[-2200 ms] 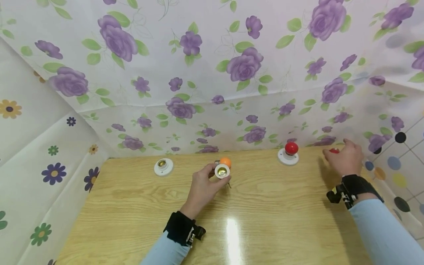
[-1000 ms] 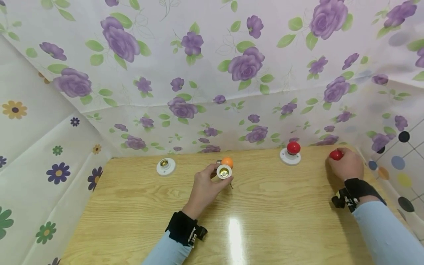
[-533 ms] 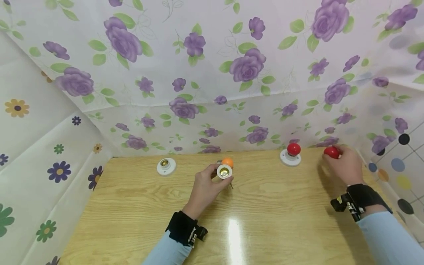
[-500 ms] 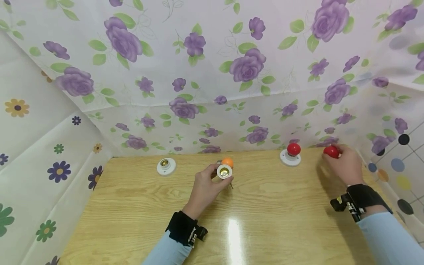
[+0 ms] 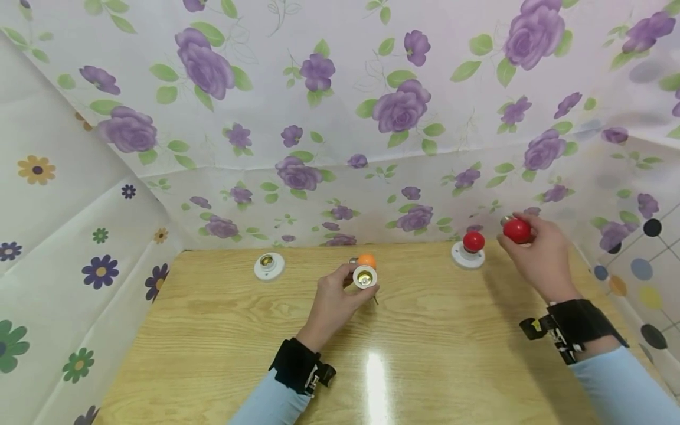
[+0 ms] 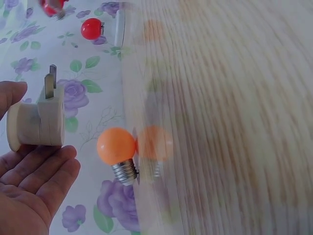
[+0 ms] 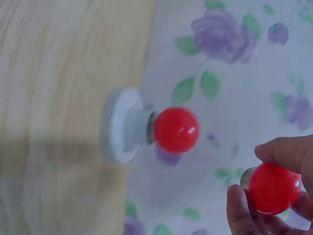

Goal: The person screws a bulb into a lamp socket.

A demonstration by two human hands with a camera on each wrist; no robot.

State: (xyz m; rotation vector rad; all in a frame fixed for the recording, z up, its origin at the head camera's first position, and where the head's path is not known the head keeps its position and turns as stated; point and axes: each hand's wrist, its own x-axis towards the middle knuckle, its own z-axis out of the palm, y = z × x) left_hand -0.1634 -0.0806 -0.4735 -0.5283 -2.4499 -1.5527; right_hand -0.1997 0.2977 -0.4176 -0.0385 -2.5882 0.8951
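My left hand (image 5: 337,298) holds a white plug-in lamp socket (image 6: 36,120) between thumb and fingers, its two metal prongs showing in the left wrist view. In the head view the socket's brass-lined mouth faces up toward me. Just behind it an orange bulb (image 6: 117,147) lies on the table, its screw base to the left in the head view. My right hand (image 5: 542,254) pinches a red bulb (image 7: 274,188) above the table's back right, the metal base pointing away. Left of that hand, another red bulb (image 7: 176,129) stands in a round white lamp holder (image 7: 120,125).
A second round white lamp holder (image 5: 269,267), with no bulb in it, sits at the back left of the wooden table (image 5: 223,348). Flowered sheeting (image 5: 340,118) rises right behind the table's back edge, and more covers both sides.
My right hand has picked up the red bulb from the back right corner, lifted it and brought it left, turning its base away. My left hand keeps holding the socket almost still.
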